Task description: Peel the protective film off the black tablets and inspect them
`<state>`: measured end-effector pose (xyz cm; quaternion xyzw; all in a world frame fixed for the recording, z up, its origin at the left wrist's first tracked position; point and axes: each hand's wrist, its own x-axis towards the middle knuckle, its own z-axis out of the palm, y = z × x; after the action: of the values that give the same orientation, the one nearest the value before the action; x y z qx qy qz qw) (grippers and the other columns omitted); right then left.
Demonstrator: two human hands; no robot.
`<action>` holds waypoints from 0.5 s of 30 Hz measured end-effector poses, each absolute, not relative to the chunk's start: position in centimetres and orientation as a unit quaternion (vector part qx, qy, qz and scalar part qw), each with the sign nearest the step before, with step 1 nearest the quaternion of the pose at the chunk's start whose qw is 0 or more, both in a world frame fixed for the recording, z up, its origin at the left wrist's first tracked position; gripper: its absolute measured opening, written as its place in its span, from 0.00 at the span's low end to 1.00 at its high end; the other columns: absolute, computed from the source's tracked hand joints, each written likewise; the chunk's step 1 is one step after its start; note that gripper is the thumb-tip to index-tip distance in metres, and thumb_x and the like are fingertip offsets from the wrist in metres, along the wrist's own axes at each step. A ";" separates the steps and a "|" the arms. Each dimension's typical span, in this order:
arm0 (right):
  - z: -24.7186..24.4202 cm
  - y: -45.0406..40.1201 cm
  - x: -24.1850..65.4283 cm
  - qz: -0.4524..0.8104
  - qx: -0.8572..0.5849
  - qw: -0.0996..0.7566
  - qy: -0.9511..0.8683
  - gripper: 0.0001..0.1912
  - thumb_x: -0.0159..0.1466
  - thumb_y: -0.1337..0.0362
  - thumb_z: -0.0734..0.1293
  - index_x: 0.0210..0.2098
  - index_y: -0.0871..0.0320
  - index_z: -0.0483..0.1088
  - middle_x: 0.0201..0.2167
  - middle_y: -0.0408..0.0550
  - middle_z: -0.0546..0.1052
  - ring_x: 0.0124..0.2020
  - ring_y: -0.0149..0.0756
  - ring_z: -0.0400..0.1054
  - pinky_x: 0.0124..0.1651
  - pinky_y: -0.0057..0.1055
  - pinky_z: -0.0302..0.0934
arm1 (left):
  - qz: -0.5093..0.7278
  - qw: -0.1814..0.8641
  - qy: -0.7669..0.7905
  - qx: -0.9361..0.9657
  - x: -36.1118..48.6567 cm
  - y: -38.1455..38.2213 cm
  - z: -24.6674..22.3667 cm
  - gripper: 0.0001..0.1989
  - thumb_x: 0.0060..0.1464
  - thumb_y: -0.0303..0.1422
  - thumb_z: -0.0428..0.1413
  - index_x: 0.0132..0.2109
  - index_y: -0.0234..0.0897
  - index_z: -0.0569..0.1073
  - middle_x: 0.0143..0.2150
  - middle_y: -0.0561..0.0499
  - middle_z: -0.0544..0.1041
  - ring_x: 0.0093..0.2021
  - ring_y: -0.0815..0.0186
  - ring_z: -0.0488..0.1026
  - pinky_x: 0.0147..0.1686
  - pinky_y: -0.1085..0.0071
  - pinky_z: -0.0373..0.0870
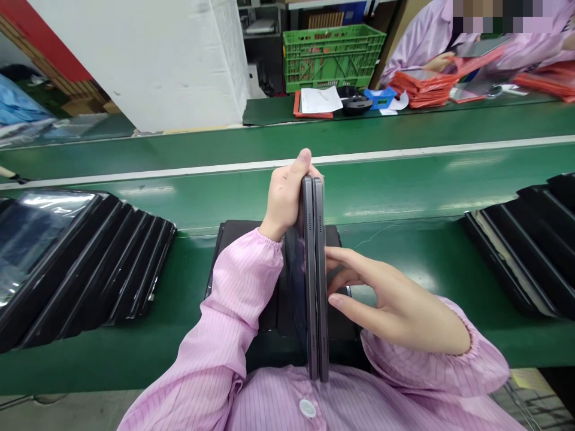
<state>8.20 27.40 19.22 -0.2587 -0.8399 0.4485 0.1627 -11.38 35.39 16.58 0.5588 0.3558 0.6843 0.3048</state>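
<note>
On a green conveyor belt, a worker's left hand pinches two dark grey tablets at their far ends, seemingly to keep the pair flush and on edge. The right hand, fingers spread, steadies their flank beside it. A black folio lies beneath; overlapping black-framed tablets sit left of the hands, with more to the right.

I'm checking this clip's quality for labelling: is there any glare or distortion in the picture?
In the head view, light glares on the glossy black stack at left and streaks the green belt; the wide lens bends the belt's edges, and a pixelated patch covers the top right.
</note>
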 end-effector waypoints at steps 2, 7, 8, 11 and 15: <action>19.3 27.3 8.3 0.443 -0.258 0.167 -0.842 0.25 0.67 0.66 0.63 0.63 0.56 0.61 0.47 0.49 0.79 0.38 0.34 0.77 0.39 0.33 0.74 | 0.680 0.316 0.349 0.562 -11.4 35.2 16.7 0.31 0.64 0.54 0.45 0.22 0.39 0.71 0.16 0.53 0.65 0.18 0.71 0.64 0.20 0.72 0.60; 19.8 27.0 8.4 0.446 -0.259 0.163 -0.841 0.24 0.67 0.65 0.64 0.62 0.55 0.62 0.47 0.48 0.79 0.39 0.34 0.77 0.40 0.32 0.74 | 0.674 0.324 0.334 0.573 -11.1 34.4 17.4 0.31 0.65 0.52 0.45 0.19 0.39 0.70 0.15 0.54 0.65 0.17 0.72 0.64 0.19 0.72 0.61; 19.9 27.0 8.4 0.445 -0.258 0.162 -0.842 0.24 0.67 0.65 0.64 0.62 0.55 0.62 0.47 0.48 0.79 0.39 0.33 0.77 0.41 0.32 0.74 | 0.674 0.325 0.332 0.574 -11.0 34.2 17.5 0.32 0.65 0.52 0.45 0.19 0.40 0.70 0.15 0.54 0.65 0.17 0.73 0.63 0.19 0.72 0.60; 19.9 26.7 8.5 0.445 -0.258 0.160 -0.843 0.23 0.67 0.65 0.64 0.62 0.55 0.62 0.46 0.47 0.79 0.39 0.33 0.77 0.42 0.32 0.73 | 0.675 0.334 0.316 0.577 -10.8 33.7 18.0 0.32 0.65 0.53 0.45 0.18 0.40 0.70 0.14 0.54 0.65 0.16 0.73 0.62 0.18 0.72 0.59; 19.7 26.4 8.5 0.447 -0.267 0.160 -0.839 0.22 0.68 0.64 0.63 0.61 0.55 0.61 0.44 0.45 0.80 0.38 0.33 0.77 0.41 0.32 0.72 | 0.675 0.339 0.303 0.581 -10.6 33.1 18.4 0.32 0.63 0.54 0.47 0.18 0.39 0.70 0.14 0.54 0.66 0.15 0.73 0.61 0.17 0.71 0.58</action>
<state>8.50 26.43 19.67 -0.2673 -0.8387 0.4465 0.1605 -10.61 33.14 18.40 0.5809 0.3027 0.6755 0.3387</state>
